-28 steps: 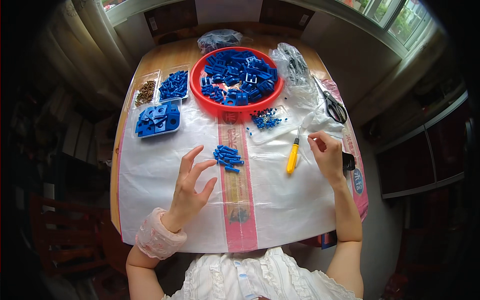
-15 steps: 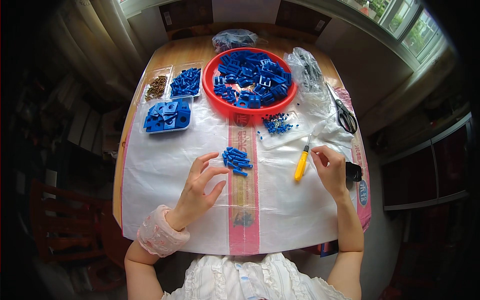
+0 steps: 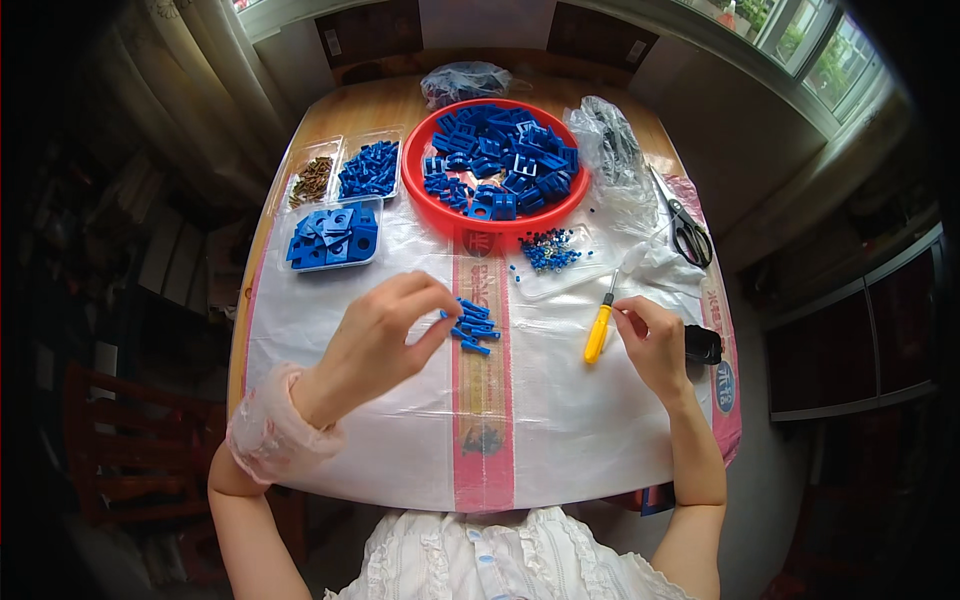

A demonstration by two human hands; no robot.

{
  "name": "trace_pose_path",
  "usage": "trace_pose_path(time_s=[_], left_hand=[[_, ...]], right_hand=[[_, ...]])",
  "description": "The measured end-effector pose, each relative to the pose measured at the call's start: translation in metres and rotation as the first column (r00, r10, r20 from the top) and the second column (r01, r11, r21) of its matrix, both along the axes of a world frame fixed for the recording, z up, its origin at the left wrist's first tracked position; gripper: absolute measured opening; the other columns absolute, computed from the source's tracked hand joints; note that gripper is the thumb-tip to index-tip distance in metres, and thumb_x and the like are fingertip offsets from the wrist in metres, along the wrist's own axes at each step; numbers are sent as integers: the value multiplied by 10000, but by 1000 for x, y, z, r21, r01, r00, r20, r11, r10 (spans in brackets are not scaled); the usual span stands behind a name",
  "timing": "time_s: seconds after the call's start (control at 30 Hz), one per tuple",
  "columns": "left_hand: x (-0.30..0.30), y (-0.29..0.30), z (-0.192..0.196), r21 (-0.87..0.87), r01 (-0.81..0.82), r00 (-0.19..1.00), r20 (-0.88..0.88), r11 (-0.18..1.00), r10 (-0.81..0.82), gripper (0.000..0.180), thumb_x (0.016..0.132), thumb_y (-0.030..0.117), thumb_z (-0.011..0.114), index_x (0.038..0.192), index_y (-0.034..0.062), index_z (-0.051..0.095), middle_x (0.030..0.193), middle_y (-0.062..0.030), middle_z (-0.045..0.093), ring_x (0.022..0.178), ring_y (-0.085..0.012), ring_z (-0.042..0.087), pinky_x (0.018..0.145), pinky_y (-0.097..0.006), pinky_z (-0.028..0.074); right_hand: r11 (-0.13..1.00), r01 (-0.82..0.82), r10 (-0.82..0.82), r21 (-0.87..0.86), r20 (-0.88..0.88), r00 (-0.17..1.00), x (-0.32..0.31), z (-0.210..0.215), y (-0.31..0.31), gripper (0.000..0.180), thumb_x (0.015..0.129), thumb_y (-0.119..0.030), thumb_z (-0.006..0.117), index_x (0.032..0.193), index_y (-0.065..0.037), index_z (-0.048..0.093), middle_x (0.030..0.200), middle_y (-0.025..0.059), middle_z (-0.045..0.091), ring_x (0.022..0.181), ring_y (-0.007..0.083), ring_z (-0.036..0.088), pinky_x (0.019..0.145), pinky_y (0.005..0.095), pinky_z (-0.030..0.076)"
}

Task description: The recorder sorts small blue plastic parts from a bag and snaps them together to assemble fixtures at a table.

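Note:
My left hand (image 3: 382,322) is over the left side of a small pile of slim blue plastic pieces (image 3: 476,325) on the white sheet. Its thumb and forefinger are pinched together, with a bit of blue showing at the fingertips; most of that piece is hidden. My right hand (image 3: 652,345) is to the right, its fingers curled and closed beside a yellow-handled screwdriver (image 3: 598,335) lying on the sheet. Whatever those fingers hold, if anything, cannot be made out.
A red basin (image 3: 412,190) of blue plastic parts stands at the back. Left of it are clear boxes with brown screws (image 3: 313,180), small blue pieces (image 3: 369,168) and flat blue plates (image 3: 335,235). Tiny blue bits (image 3: 552,250), black scissors (image 3: 690,235) and a plastic bag (image 3: 612,140) lie rightward.
My left hand has risen and its spread fingers have closed into a pinch by the blue pile. My right hand has shifted slightly toward the screwdriver, its fingers drawn closer together.

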State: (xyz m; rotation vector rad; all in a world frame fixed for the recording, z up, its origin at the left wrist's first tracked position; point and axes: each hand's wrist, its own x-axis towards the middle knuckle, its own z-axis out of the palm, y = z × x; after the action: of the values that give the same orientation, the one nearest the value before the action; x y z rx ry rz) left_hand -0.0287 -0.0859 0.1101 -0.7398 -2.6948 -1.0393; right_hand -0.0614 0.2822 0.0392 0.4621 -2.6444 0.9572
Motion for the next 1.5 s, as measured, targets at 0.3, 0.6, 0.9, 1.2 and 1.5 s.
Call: trace_pose_path(time_s=[0.3, 0.6, 0.9, 1.2, 1.5], left_hand=[[-182, 59, -52, -307, -330, 940, -24, 893, 339, 386, 934, 364, 780, 1100, 17, 748, 967, -178, 786, 932, -364, 768, 848, -473, 595], [-203, 75, -77, -406, -312, 938, 12, 859, 346, 363, 851, 223, 770, 1122, -14, 728, 1036, -227, 784, 995, -399, 769, 877, -492, 613], [-185, 42, -50, 112, -198, 944, 290, 974, 159, 413, 966, 244, 738, 1282, -17, 692, 1102, -171, 783, 991, -277, 772, 859, -401, 614], [-33, -12, -54, 820, -406, 337, 546, 404, -767, 474, 1127, 217, 573, 1562, 46, 488, 1420, -96, 656, 1260, -210, 661, 1102, -384, 523], [24, -34, -65, 777, -456, 304, 595, 434, -744, 513, 1141, 197, 542, 1627, 76, 433, 1439, -60, 638, 1233, -138, 659, 946, -281, 576]], right_hand=[[995, -93, 93, 19, -17, 995, 3, 1, -10, 71, 927, -81, 777, 983, -43, 759, 760, 87, 714, 608, 199, 675, 591, 329, 526], [990, -137, 137, 34, -6, 991, 8, 0, -12, 51, 932, -92, 767, 958, -58, 740, 776, 76, 715, 605, 199, 670, 581, 335, 519], [992, -118, 118, 32, 3, 993, 4, -2, -12, 47, 932, -95, 766, 961, -63, 747, 760, 81, 713, 612, 205, 677, 588, 344, 523], [991, -123, 121, 59, 31, 992, 9, -3, -15, 53, 932, -87, 767, 973, -60, 750, 785, 93, 729, 630, 209, 696, 602, 335, 536], [999, -31, 34, 40, -82, 996, -1, 12, -3, 47, 934, -33, 763, 977, -19, 747, 794, 104, 723, 634, 191, 679, 592, 306, 514]])
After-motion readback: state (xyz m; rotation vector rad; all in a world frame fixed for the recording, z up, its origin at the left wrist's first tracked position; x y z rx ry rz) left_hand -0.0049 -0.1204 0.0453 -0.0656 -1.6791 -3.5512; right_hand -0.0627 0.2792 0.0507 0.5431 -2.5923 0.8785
